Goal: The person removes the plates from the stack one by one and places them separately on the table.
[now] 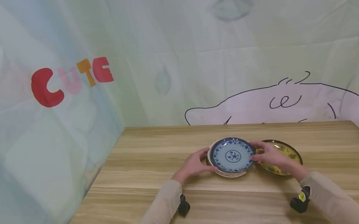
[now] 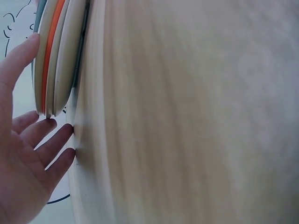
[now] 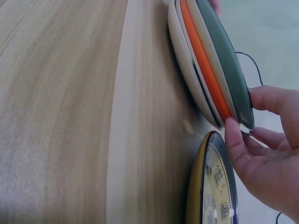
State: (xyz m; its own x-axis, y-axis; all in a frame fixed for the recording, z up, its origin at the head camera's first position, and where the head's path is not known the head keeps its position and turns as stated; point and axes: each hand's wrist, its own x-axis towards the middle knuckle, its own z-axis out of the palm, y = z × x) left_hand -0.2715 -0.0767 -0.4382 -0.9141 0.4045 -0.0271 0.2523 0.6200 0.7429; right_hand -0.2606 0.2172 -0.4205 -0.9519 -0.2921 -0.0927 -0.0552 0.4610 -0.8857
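Observation:
A plate with a blue floral pattern (image 1: 233,155) tops a stack of plates (image 3: 201,60), and its underside looks green in the right wrist view. Pale edges and one orange rim (image 2: 52,60) show beneath it. My left hand (image 1: 192,165) holds the stack's left side, thumb at the near rim, fingers spread around the edge. From the right, my right hand (image 1: 272,155) grips the stack, its fingertips touching the top plate and the orange rim. Just right of the stack, partly behind that hand, lies a yellow patterned plate (image 1: 288,152) with a dark rim.
All the plates are on a wood-grain table (image 1: 132,159). A printed cloth backdrop (image 1: 148,57) hangs behind it and along the left side. Both forearms cross the near part of the table, each with a black wrist device (image 1: 183,206).

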